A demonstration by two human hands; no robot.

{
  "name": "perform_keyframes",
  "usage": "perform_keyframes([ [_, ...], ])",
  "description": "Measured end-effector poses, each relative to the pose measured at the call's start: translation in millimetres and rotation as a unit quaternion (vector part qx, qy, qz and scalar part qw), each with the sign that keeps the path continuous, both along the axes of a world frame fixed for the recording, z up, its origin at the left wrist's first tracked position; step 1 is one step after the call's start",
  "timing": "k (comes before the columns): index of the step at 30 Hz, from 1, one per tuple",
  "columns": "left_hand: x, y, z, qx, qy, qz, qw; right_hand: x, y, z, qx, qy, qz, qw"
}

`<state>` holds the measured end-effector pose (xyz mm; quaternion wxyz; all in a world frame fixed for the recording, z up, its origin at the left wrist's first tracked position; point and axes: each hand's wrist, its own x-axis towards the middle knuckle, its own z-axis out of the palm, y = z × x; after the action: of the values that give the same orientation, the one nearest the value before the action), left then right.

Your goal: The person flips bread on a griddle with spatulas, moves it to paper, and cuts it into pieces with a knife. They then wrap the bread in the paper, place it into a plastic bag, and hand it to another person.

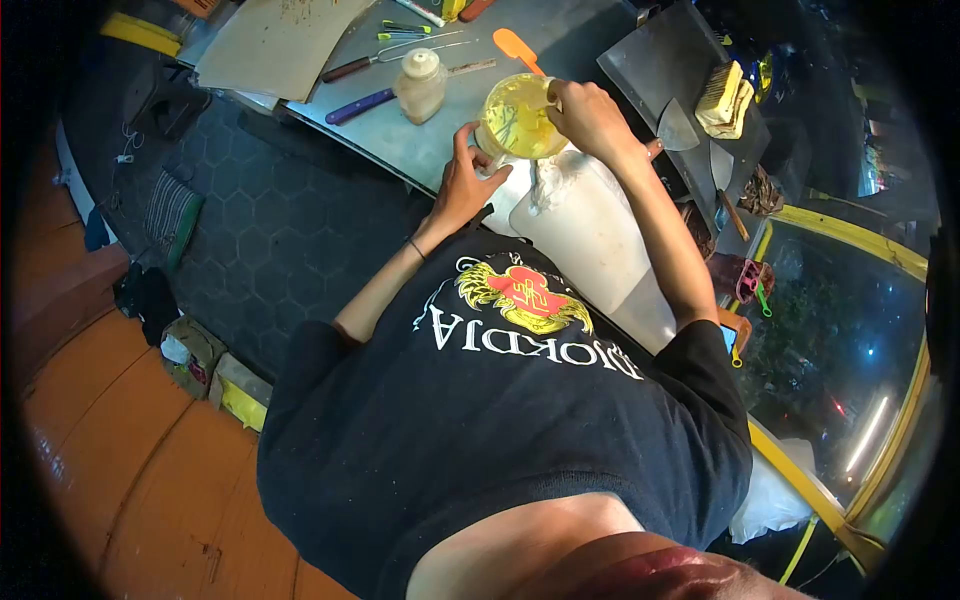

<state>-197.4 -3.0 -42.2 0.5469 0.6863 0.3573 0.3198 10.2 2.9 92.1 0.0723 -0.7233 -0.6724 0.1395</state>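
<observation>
A clear round tub (497,128) with yellow pieces or paste inside is tilted toward me at the table's near edge. My left hand (468,182) cups its left side, with thumb and fingers apart around the wall. Over the right rim bends my right hand (596,118); its fingers are closed and their tips reach inside, so whatever they grip is hidden. Just left of the tub stands a squat cream bottle (420,88) with a capped top. An orange spatula (515,46) lies behind the tub. Below it is a crumpled white plastic bag (552,182).
On the metal table (440,150) lie a purple-handled knife (362,106) and a wooden-handled fork (350,68). A board (275,45) covers the left end. To the right are a dark griddle (650,70), a scraper (679,127) and a yellow brush (722,98). A white container (580,235) sits against me.
</observation>
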Motion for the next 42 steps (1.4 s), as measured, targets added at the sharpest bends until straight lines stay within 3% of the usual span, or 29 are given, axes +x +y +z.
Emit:
perform_keyframes([
  [2, 4, 0, 9, 0.003, 0.022, -0.007, 1.0, 0, -2, 2, -0.107, -0.101, 0.018, 0.989],
  [4, 9, -2, 17, 0.082, 0.086, 0.025, 0.993, -2, -3, -5, -0.106, -0.103, 0.035, 0.988],
  [7, 12, -3, 7, 0.148, 0.077, 0.039, 0.985, -8, -6, -4, -0.112, -0.059, 0.052, 0.991],
  [10, 9, -8, 14, 0.123, 0.097, 0.021, 0.987, 1, -2, -16, -0.18, 0.162, 0.108, 0.964],
  [11, 10, -10, 16, 0.124, 0.094, 0.024, 0.988, 5, -3, -24, -0.174, 0.164, 0.103, 0.965],
  [13, 12, -13, 8, 0.132, 0.097, 0.029, 0.986, 0, -1, -15, -0.223, 0.266, -0.02, 0.938],
  [14, 12, -13, 3, 0.134, 0.1, 0.041, 0.985, 5, -12, 14, -0.248, 0.363, -0.095, 0.893],
  [17, 11, -14, 8, 0.094, 0.061, 0.044, 0.993, 46, -29, 8, -0.199, 0.553, -0.19, 0.787],
  [19, 2, -12, 18, 0.105, 0.028, 0.04, 0.993, 57, -55, 20, -0.156, 0.562, -0.206, 0.786],
  [21, -12, -19, 45, 0.209, -0.028, 0.161, 0.964, 67, -86, 35, -0.075, 0.593, -0.201, 0.777],
  [22, -15, -24, 63, 0.133, -0.076, 0.115, 0.981, 74, -100, 39, -0.058, 0.609, -0.194, 0.767],
  [23, -15, -29, 75, 0.054, -0.12, 0.065, 0.989, 77, -114, 52, -0.047, 0.585, -0.208, 0.782],
  [24, -10, -30, 73, -0.051, -0.132, -0.066, 0.988, 81, -126, 57, -0.018, 0.562, -0.208, 0.8],
  [25, 8, -27, 70, -0.165, -0.143, -0.184, 0.958, 86, -138, 61, 0.012, 0.537, -0.207, 0.818],
  [27, 51, -40, 79, -0.377, -0.116, -0.261, 0.881, 93, -154, 70, 0.06, 0.498, -0.218, 0.837],
  [28, 76, -48, 82, -0.371, -0.115, -0.274, 0.88, 95, -160, 72, 0.095, 0.463, -0.223, 0.852],
  [30, 124, -52, 84, -0.464, -0.102, -0.173, 0.863, 104, -168, 68, 0.154, 0.413, -0.237, 0.866],
  [33, 175, -36, 68, -0.511, -0.108, -0.218, 0.824, 125, -171, 47, 0.269, 0.23, -0.289, 0.889],
  [35, 195, -22, 49, -0.468, -0.082, -0.313, 0.822, 129, -175, 40, 0.306, 0.187, -0.328, 0.874],
  [38, 190, -15, 64, -0.42, -0.05, -0.352, 0.835, 131, -178, 37, 0.336, 0.15, -0.371, 0.853],
  [40, 171, -22, 91, -0.208, 0.011, -0.313, 0.927, 133, -178, 36, 0.347, 0.133, -0.385, 0.844],
  [41, 163, -27, 95, -0.207, 0.013, -0.313, 0.927, 138, -175, 30, 0.354, 0.123, -0.397, 0.838],
  [42, 158, -33, 97, -0.105, 0.016, -0.284, 0.953, 142, -171, 26, 0.36, 0.112, -0.407, 0.832],
])
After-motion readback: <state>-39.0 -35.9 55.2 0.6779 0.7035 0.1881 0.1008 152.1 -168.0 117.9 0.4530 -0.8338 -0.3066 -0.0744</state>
